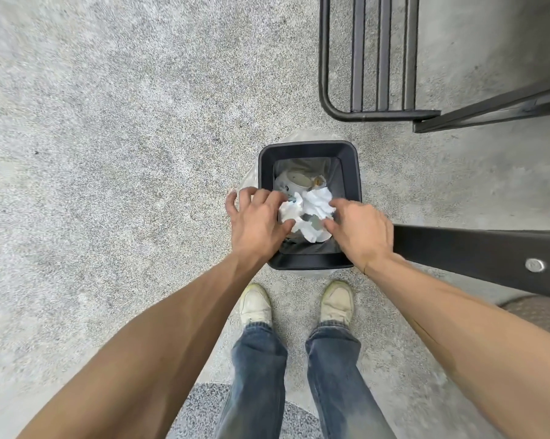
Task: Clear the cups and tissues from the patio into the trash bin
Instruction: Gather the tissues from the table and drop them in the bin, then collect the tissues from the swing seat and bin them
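Fingers of the left hand [258,221] and right hand [360,231] are spreading loosely, their tips touching the crumpled tissues [311,210] from either side over the bin [351,166]. The tissues are sitting in the bin's near half, a cup [297,182] lying toward its far edge. The person's shoes [256,304] are standing just behind the bin's near rim.

— How many bins stand on the patio floor?
— One black trash bin [310,149], lined with one clear bag.
— And inside it?
— Crumpled white tissues [311,210] near the bin's near edge; they bunch together, so an exact count cannot be told, though at least two wads show. Toward the far edge lies one paper cup [299,182] for certain; more may sit beneath.
— Hands?
— Two: one left hand [258,220], one right hand [360,231].
— Anything else to count?
— Two pale sneakers [256,304], and two dark metal furniture pieces [367,114] by the bin's far and right sides.
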Demonstrator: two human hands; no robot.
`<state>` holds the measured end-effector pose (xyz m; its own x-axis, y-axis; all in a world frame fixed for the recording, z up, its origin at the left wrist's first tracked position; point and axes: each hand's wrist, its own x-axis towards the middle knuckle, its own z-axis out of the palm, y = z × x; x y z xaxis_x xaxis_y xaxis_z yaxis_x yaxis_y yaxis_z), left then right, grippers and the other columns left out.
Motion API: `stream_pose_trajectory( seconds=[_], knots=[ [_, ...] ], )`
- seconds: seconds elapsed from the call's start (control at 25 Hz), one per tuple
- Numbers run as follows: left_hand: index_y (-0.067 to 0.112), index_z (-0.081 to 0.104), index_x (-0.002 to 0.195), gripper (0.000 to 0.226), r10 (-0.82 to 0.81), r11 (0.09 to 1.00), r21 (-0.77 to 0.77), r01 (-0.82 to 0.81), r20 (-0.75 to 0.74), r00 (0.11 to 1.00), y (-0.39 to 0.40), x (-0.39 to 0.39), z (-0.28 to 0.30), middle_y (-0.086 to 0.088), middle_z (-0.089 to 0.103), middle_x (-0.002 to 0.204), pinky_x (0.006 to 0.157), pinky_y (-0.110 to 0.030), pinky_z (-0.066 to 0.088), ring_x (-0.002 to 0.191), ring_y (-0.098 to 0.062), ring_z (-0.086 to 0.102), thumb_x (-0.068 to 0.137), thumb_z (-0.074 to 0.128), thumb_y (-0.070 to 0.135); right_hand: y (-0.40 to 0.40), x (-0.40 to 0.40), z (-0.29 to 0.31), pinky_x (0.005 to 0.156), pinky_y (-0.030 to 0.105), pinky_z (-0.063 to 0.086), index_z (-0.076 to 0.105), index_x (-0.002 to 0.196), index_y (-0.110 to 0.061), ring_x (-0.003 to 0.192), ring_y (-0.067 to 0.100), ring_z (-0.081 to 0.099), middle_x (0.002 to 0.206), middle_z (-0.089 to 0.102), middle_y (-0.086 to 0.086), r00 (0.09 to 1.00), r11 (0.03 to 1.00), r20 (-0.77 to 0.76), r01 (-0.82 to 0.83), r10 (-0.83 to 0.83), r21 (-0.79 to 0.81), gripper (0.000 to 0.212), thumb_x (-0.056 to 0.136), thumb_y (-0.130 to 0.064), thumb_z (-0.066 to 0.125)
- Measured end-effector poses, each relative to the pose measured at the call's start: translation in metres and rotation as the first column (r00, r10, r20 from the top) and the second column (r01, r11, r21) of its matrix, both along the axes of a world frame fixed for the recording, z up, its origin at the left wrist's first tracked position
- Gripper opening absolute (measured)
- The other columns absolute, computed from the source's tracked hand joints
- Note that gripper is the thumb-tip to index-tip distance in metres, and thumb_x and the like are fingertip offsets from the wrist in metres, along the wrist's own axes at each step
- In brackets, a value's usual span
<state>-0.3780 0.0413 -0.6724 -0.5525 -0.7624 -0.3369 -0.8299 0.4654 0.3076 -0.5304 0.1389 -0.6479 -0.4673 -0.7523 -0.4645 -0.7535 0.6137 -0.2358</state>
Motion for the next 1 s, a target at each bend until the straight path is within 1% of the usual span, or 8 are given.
stream_pose_trajectory(
  seconds=[0.08, 0.2, 0.32, 0.44, 0.6, 0.76, 0.88, 1.0],
  knots=[
    [0.031, 0.058, 0.117, 0.038, 0.033, 0.999, 0.025, -0.032, -0.04, 0.999, -0.002, 0.002, 0.017, 0.003, 0.06, 0.121, 0.107, -0.042, 0.014, 0.122, -0.022, 0.037, 0.082, 0.064, 0.044, 0.002, -0.002, 0.017, 0.076, 0.037, 0.048, 0.057, 0.123, -0.027, 0.093, 0.028, 0.063, 0.103, 0.067, 0.003, 1.0, 0.997, 0.002, 0.026, -0.026, -0.066, 0.037, 0.089, -0.043, 0.06],
    [0.031, 0.059, 0.118, 0.04, 0.039, 0.999, 0.001, -0.039, -0.094, 0.995, -0.006, 0.005, 0.057, 0.004, 0.059, 0.122, 0.105, -0.039, 0.016, 0.121, -0.019, 0.039, 0.083, 0.064, 0.048, 0.003, -0.011, 0.054, 0.086, 0.039, 0.044, 0.056, 0.123, -0.03, 0.109, 0.023, 0.054, 0.113, 0.064, -0.002, 1.0, 0.984, -0.009, 0.006, -0.008, -0.18, 0.04, 0.087, -0.047, 0.06],
    [0.031, 0.056, 0.125, 0.046, -0.026, 0.997, -0.081, 0.012, -0.183, 0.983, -0.013, 0.008, 0.122, 0.005, 0.056, 0.128, 0.11, -0.043, 0.018, 0.126, -0.017, 0.04, 0.084, 0.061, 0.051, 0.0, -0.021, 0.114, 0.097, 0.04, 0.035, 0.052, 0.128, -0.031, 0.123, 0.018, 0.042, 0.129, 0.057, -0.007, 0.995, 0.967, -0.07, -0.08, 0.065, -0.242, 0.049, 0.084, -0.054, 0.057],
    [0.036, 0.043, 0.138, 0.057, -0.109, 0.98, -0.187, 0.074, -0.183, 0.977, -0.022, 0.01, 0.208, 0.006, 0.042, 0.147, 0.115, -0.049, 0.015, 0.14, -0.016, 0.029, 0.087, 0.052, 0.06, -0.004, -0.029, 0.199, 0.107, 0.044, 0.026, 0.049, 0.134, -0.03, 0.138, 0.02, 0.027, 0.141, 0.048, -0.005, 0.99, 0.946, -0.123, -0.109, 0.075, -0.304, 0.058, 0.084, -0.058, 0.055],
    [0.043, 0.024, 0.146, 0.069, -0.138, 0.949, -0.305, 0.083, -0.163, 0.977, -0.032, 0.01, 0.343, 0.007, 0.026, 0.157, 0.118, -0.05, 0.008, 0.147, -0.015, 0.012, 0.085, 0.033, 0.074, -0.013, -0.035, 0.338, 0.113, 0.048, 0.02, 0.05, 0.135, -0.029, 0.142, 0.023, 0.024, 0.144, 0.047, -0.001, 0.971, 0.889, -0.234, -0.145, 0.044, -0.435, 0.061, 0.082, -0.059, 0.056],
    [0.043, 0.021, 0.147, 0.073, -0.141, 0.906, -0.42, 0.046, -0.198, 0.97, -0.029, 0.006, 0.46, 0.008, 0.023, 0.158, 0.118, -0.048, 0.005, 0.148, -0.014, 0.01, 0.083, 0.034, 0.075, -0.016, -0.035, 0.455, 0.115, 0.051, 0.015, 0.044, 0.137, -0.034, 0.144, 0.023, 0.017, 0.15, 0.037, -0.002, 0.957, 0.837, -0.288, -0.189, 0.04, -0.513, 0.066, 0.081, -0.068, 0.047],
    [0.043, 0.015, 0.148, 0.078, -0.097, 0.879, -0.476, -0.015, -0.211, 0.973, -0.019, 0.007, 0.521, 0.01, 0.018, 0.159, 0.118, -0.05, 0.005, 0.148, -0.013, 0.006, 0.081, 0.032, 0.079, -0.017, -0.037, 0.52, 0.115, 0.053, 0.013, 0.041, 0.138, -0.036, 0.145, 0.022, 0.012, 0.152, 0.033, -0.003, 0.945, 0.783, -0.32, -0.25, 0.069, -0.57, 0.067, 0.082, -0.073, 0.037],
    [0.046, 0.01, 0.148, 0.08, -0.06, 0.864, -0.495, -0.086, -0.272, 0.96, -0.012, 0.016, 0.557, 0.009, 0.015, 0.16, 0.118, -0.051, 0.004, 0.148, -0.014, 0.006, 0.08, 0.029, 0.082, -0.018, -0.039, 0.557, 0.114, 0.053, 0.012, 0.039, 0.139, -0.038, 0.145, 0.022, 0.012, 0.153, 0.032, -0.003, 0.931, 0.73, -0.353, -0.304, 0.092, -0.612, 0.068, 0.081, -0.074, 0.036]
  ],
)
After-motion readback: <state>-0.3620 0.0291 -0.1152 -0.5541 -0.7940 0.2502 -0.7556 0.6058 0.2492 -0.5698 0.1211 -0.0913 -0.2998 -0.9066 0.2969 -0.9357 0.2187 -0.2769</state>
